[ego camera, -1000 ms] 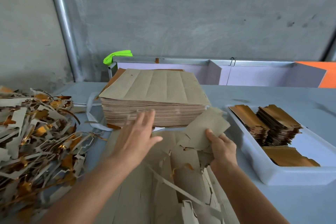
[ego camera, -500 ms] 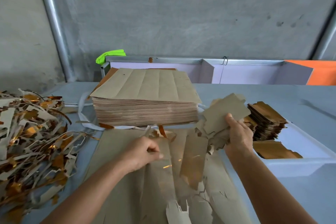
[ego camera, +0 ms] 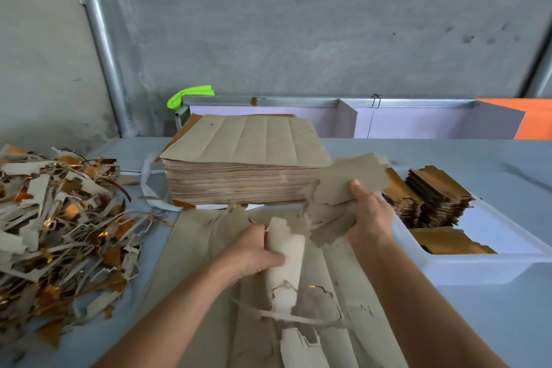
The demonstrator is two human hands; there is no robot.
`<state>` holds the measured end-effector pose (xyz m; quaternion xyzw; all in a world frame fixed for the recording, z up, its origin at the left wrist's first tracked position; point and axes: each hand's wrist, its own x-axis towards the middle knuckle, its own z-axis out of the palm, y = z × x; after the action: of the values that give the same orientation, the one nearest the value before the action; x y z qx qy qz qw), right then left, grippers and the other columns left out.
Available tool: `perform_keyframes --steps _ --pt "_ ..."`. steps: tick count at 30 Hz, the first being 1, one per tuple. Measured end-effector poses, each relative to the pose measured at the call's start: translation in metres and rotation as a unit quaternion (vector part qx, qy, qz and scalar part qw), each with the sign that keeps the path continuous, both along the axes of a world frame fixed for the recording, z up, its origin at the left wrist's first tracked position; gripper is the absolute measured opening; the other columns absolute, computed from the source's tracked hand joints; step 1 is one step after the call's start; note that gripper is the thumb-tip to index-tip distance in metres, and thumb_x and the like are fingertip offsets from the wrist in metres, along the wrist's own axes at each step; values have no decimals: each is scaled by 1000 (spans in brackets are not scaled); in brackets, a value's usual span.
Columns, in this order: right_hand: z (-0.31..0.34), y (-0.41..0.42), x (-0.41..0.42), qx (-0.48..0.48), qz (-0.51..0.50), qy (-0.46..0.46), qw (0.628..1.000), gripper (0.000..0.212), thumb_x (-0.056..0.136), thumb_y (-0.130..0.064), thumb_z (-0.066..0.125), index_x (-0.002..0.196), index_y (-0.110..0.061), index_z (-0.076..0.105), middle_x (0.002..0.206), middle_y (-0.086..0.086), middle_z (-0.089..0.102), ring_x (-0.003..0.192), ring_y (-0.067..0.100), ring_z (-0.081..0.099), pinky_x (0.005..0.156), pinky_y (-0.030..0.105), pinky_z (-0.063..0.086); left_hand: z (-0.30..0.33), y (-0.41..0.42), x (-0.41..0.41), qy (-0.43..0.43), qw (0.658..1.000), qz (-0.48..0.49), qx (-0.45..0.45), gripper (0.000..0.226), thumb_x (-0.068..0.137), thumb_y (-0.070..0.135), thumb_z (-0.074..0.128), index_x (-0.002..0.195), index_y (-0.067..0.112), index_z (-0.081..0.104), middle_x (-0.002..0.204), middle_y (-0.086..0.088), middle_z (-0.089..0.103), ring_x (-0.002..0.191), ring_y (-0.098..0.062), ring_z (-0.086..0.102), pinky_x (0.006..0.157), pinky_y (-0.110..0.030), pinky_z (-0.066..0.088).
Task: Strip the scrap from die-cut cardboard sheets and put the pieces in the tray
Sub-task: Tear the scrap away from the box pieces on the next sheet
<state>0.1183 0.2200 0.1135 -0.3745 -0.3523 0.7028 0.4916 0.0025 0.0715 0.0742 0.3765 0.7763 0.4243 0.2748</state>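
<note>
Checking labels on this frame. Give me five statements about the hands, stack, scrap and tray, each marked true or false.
1. The right hand holds stripped cardboard pieces above the table. True.
2. The left hand is open and flat on the sheet. False: it grips a pale strip lifted from the torn sheet.
3. The scrap pile lies on the person's left. True.
4. The white tray holds nothing. False: gold-faced pieces are stacked in it.
5. The stack of uncut sheets sits inside the tray. False: it stands on the table, behind the torn sheet.
</note>
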Motion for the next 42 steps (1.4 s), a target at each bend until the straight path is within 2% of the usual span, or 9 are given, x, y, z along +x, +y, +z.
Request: perform_keyframes --steps 7,12,19,22,26,31,34,38,42 --pt "-1 32 19 4 -28 -46 999 13 85 -19 70 80 -16 58 85 -4 59 76 10 54 81 35 43 2 -10 -22 -37 999 -5 -3 20 78 13 75 94 19 64 93 11 70 91 -5 64 75 -17 49" --pt "1 50 27 84 -32 -101 991 19 85 -14 63 103 -9 62 87 2 62 84 20 58 72 32 48 6 -16 -33 -112 994 2 6 17 83 5 69 91 14 57 73 2 58 53 -5 44 50 -17 39" --pt "-1 52 31 163 51 -160 972 31 87 -2 57 115 -14 50 99 3 60 84 15 59 57 26 45 11 -28 -46 -144 989 -16 25 18 82 1 68 96 1 57 69 -5 58 60 -10 53 55 -22 44" --pt "-3 43 27 134 52 -128 981 30 89 -1 56 113 -17 47 97 0 58 84 13 57 57 25 44 15 -27 -46 -164 983 -60 50 46 65 12 83 103 -5 63 93 -13 68 82 -22 61 72 -28 48" --pt "-10 17 2 158 53 -97 981 26 89 2 54 107 -16 48 93 -2 59 82 10 56 66 27 49 19 -16 -27 -201 961 -176 68 49 67 7 76 115 8 64 114 -6 69 109 -17 63 88 -21 49" --pt "-13 -13 -31 81 25 -19 996 18 90 -1 53 92 -18 46 88 0 58 77 12 56 78 32 50 2 0 -3 -204 959 -177 80 27 75 1 68 102 5 68 102 -1 72 102 -13 65 92 -21 48" --pt "-14 -16 -35 67 3 -16 998 20 91 -3 52 85 -20 44 87 0 58 75 13 57 74 30 50 -8 2 -2 -210 966 -98 118 20 69 9 74 87 2 68 84 -3 72 83 -16 66 78 -20 51" --pt "-14 5 -23 68 -75 -58 993 19 90 -3 49 93 -20 43 86 -4 55 80 15 54 80 31 45 -10 -3 -10 -233 963 -68 116 47 61 11 76 94 -18 61 95 -17 69 88 -23 65 81 -28 51" --pt "-9 31 -4 64 -110 -69 989 24 90 -3 48 105 -20 41 91 -6 54 90 17 53 87 31 44 -14 -13 -21 -276 949 -34 149 22 62 6 73 84 2 73 90 -12 74 83 -18 71 68 -23 56"
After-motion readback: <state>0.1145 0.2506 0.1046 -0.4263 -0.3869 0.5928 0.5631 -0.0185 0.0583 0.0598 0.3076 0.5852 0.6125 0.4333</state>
